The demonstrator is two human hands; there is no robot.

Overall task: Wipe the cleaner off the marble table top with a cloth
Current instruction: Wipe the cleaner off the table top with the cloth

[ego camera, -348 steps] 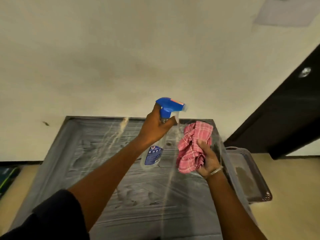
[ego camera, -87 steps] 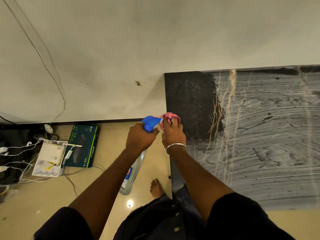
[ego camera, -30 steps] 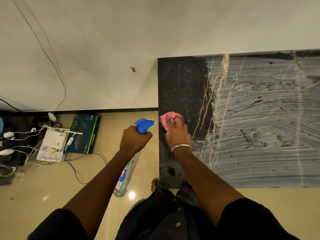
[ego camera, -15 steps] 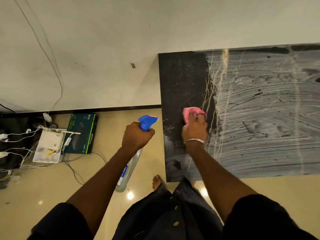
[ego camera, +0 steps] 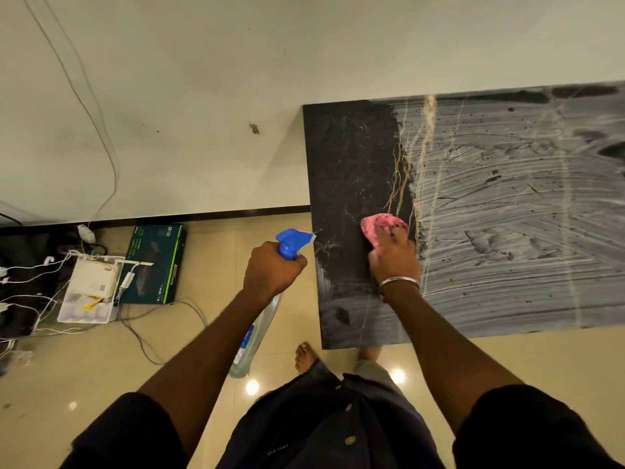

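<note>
Pink and crumpled, the cloth (ego camera: 379,227) sits bunched into a soft wad on the marble table top (ego camera: 351,154), near its left end and a little toward the near edge. We see the right hand (ego camera: 394,260) on top of it, fingers curled over the fabric, gripping it and pressing it down onto the stone. A thin metal bangle (ego camera: 399,282) circles that wrist.

The slab is rectangular, black and polished, with fine white and gold veins. Under and left of the cloth the stone shows dark and bare. To the right, the cleaner (ego camera: 514,214) covers it as a grey, milky film, streaked in long sweeping strokes and dotted with small dark specks. A patch of the same film lies at the near left corner.

Just left of the table edge, the left hand (ego camera: 270,274) is closed around the neck of a spray bottle (ego camera: 258,330). Its trigger head (ego camera: 293,239) is blue plastic, and its body is clear plastic with a blue label, hanging down over the floor.

The floor (ego camera: 507,367) is glossy cream tile with 2 bright light reflections. 1 bare foot (ego camera: 305,357) shows beside the table corner, above a dark buttoned garment (ego camera: 324,421).

Further left we see a dark green cardboard box (ego camera: 154,265), a white plastic tray (ego camera: 86,299) and loose white and grey cables (ego camera: 159,333). A plain off-white wall (ego camera: 203,96) rises behind.
</note>
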